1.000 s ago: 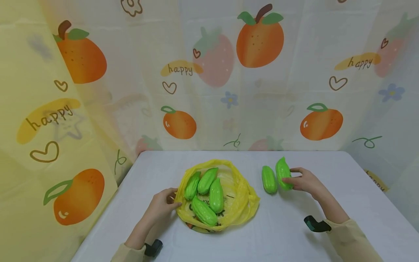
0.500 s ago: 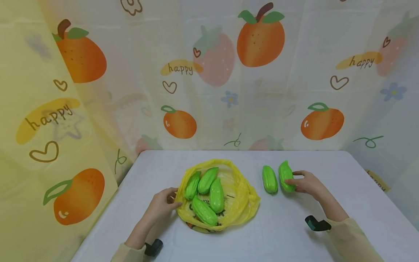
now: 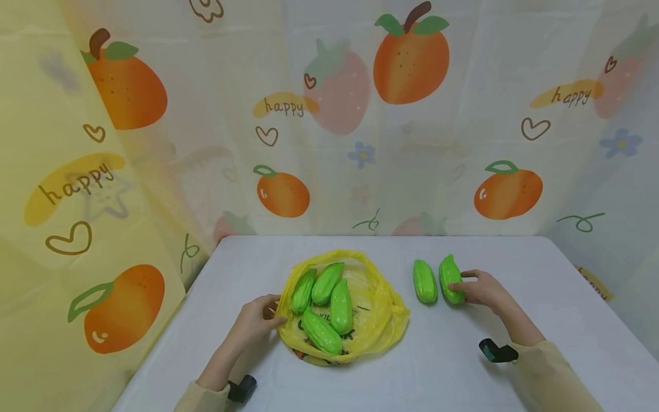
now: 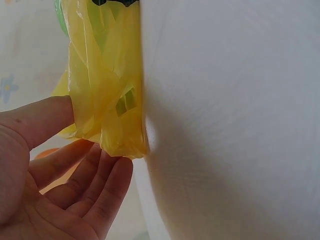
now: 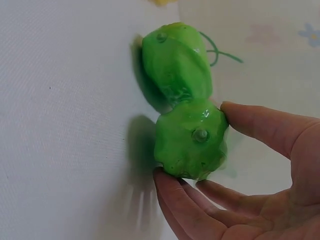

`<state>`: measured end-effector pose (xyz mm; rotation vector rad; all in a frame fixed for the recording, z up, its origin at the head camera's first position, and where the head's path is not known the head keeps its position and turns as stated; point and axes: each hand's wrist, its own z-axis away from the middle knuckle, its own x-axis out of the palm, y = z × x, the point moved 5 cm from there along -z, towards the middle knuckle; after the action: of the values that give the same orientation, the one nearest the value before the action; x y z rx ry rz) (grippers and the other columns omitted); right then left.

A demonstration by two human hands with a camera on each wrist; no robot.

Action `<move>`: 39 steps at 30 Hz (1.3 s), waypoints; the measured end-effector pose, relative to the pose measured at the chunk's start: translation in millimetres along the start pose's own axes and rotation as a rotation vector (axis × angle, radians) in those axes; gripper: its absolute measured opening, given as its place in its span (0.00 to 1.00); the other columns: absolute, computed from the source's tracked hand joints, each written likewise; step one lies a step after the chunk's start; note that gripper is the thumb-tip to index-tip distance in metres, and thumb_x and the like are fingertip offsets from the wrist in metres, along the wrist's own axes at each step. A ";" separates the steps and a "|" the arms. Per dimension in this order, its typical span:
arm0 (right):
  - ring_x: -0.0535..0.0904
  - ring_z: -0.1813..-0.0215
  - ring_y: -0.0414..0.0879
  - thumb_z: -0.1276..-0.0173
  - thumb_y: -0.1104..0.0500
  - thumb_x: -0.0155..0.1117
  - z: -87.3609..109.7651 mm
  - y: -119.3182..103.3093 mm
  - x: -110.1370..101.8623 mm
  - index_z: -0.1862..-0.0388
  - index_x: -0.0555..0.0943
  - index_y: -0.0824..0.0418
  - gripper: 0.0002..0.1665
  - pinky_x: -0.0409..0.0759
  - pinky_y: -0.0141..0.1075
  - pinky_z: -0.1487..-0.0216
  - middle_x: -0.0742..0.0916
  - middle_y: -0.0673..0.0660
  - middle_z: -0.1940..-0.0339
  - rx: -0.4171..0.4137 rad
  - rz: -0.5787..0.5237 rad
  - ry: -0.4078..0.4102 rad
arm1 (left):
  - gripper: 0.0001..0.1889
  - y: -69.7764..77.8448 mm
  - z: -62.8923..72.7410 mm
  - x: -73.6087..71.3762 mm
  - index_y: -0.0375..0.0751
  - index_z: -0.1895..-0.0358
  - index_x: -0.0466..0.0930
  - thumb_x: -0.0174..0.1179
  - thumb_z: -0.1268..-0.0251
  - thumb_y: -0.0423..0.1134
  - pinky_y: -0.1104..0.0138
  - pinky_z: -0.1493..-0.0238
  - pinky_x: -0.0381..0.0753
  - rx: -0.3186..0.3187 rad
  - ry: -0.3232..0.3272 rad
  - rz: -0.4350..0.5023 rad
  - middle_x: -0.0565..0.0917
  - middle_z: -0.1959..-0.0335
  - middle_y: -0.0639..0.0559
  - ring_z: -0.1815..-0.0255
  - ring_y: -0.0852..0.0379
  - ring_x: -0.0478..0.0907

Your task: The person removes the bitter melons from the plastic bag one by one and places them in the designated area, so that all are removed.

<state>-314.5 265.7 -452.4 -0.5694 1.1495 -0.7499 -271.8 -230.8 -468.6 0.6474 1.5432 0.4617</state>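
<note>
Gourd [image 3: 449, 276] (R grip [image 3: 485, 288]): lengthwise, tip [image 3: 450, 258] fwd

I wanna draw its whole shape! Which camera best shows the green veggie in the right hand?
The head view: the green veggie shows lengthwise, though the right hand covers a bit. The right wrist view is closer but end-on, showing a nub. The left wrist view doesn't show it.

4 gourds [image 3: 341, 307] in bag [image 3: 390, 326]; 2 gourds [image 3: 424, 281] right of bag.
</note>
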 end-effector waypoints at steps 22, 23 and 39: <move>0.77 0.56 0.51 0.39 0.46 0.65 -10.0 9.1 5.5 0.34 0.58 0.79 0.49 0.80 0.37 0.58 0.72 0.77 0.42 0.029 0.051 0.017 | 0.25 -2.6 -0.4 1.3 0.43 0.45 0.79 0.71 0.49 0.39 0.65 0.64 0.75 0.004 -0.006 0.004 0.82 0.64 0.54 0.67 0.62 0.76; 0.77 0.57 0.50 0.39 0.46 0.65 -10.1 9.3 5.5 0.34 0.58 0.79 0.49 0.80 0.36 0.58 0.72 0.77 0.42 0.031 0.050 0.019 | 0.25 -2.7 -0.2 1.3 0.43 0.45 0.79 0.71 0.49 0.39 0.65 0.64 0.75 0.005 -0.005 0.003 0.82 0.64 0.54 0.67 0.62 0.76; 0.76 0.56 0.52 0.38 0.45 0.64 -8.2 9.5 5.6 0.34 0.58 0.79 0.49 0.80 0.36 0.59 0.73 0.76 0.44 0.038 0.048 0.034 | 0.24 -1.9 0.0 1.0 0.44 0.45 0.79 0.71 0.49 0.39 0.65 0.64 0.75 0.001 -0.005 0.008 0.82 0.64 0.54 0.67 0.62 0.75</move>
<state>-318.8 267.2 -465.3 -0.4976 1.1739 -0.7403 -272.1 -231.5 -470.6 0.6553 1.5364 0.4645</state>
